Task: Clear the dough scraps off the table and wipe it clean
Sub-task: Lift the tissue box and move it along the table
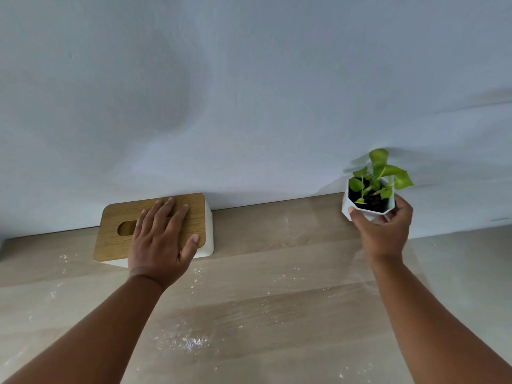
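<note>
A light wooden table [277, 273] runs along a pale wall, with wet streaks and small white specks [194, 342] scattered over it. At the back left stands a white tissue box [116, 220] with a wooden lid. My left hand [160, 239] lies flat on that lid, fingers spread, thumb over the box's right front corner. At the back right my right hand [385, 231] grips a small white faceted pot with a green plant [371, 189]; whether the pot touches the table I cannot tell. No cloth or large dough pieces are in view.
The pale wall [249, 92] rises directly behind the table's back edge. A lighter strip of surface [465, 259] lies at the far right of the table.
</note>
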